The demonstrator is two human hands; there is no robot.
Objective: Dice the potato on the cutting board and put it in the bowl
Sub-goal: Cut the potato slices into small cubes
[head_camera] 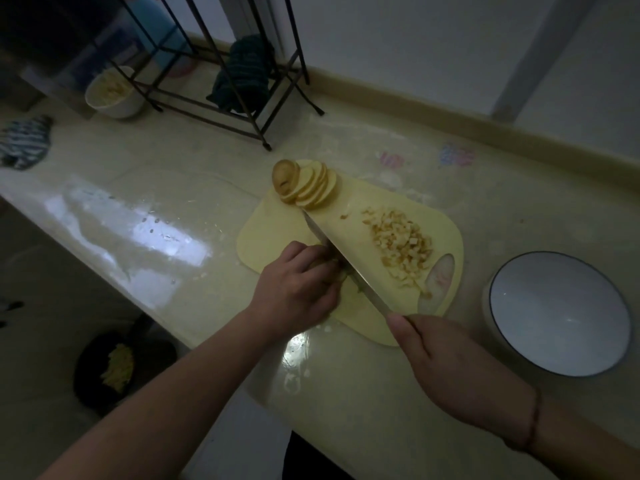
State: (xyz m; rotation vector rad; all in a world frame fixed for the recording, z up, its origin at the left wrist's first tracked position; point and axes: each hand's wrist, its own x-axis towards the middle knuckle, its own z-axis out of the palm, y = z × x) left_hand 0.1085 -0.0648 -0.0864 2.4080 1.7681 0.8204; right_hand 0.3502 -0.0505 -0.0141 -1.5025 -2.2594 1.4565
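A yellow cutting board lies on the counter. At its far end leans a fanned row of potato slices. A heap of diced potato lies on its right side. My left hand curls over potato pieces at the board's near left, mostly hiding them. My right hand grips the handle of a broad knife, whose edge is down on the board right beside my left fingers. An empty white bowl with a dark rim stands to the right of the board.
A black wire rack with a dark cloth stands at the back. A white bowl of pieces sits at the far left, a striped cloth beside it. Below the counter edge is a dark pan with scraps.
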